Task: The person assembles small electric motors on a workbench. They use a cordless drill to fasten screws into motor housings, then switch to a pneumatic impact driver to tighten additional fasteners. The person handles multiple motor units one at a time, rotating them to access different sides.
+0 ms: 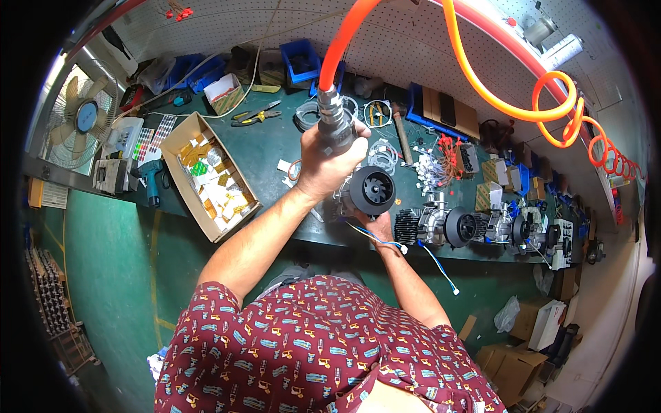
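Note:
My left hand is wrapped round a dark, hose-fed air tool, its fingers closed. An orange air hose runs up from the tool's metal coupling. Just to the right, above the bench's near edge, is a motor unit with a round black fan wheel facing up. My right hand grips this unit from the near side, with part of the fingers hidden beneath it. Thin wires with white plugs hang from the unit near my right wrist. The tool's working end is hidden behind my left hand.
Several similar motor units line the bench's right side. An open cardboard box of small packets sits left, beside a blue cordless drill. Pliers, a hammer and red-wired connectors lie farther back. A coiled orange hose hangs overhead.

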Demonstrator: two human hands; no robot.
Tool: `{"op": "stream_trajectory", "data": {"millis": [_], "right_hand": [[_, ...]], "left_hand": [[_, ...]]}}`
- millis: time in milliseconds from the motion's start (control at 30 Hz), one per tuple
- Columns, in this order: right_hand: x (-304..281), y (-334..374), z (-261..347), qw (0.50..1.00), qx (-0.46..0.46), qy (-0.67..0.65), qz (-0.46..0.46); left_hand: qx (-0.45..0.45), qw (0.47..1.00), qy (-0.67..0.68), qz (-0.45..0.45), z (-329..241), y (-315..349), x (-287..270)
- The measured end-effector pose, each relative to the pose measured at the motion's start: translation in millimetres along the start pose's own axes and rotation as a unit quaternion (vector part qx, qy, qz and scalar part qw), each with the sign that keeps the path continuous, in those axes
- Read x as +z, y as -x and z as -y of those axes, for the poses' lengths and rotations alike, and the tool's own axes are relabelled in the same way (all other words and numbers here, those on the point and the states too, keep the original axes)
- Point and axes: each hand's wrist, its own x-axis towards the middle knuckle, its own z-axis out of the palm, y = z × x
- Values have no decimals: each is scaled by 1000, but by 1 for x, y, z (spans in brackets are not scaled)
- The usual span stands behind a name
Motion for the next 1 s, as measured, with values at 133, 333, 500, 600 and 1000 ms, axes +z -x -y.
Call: {"op": "stream_trajectory", "data": {"millis": [133,333,500,600,1000], "right_hand": [[-2,-1,-4,1000,1,5,-3],[-1,1,1,1000,-14,20,-10],[1,2,20,1000,-6,20,-8],[-2,1,12,1000,19,13,1],[2,0,-11,999,19,-20,-19]], "left_hand": [[31,999,-7,-10,0,-4,2],[6,1000,12,-15,10,-3,-4],[7,1000,-12,2,1,-3,-4],[38,998,-34,29,9,-8,-4],[55,978,-101,177,27,-27,17]]}}
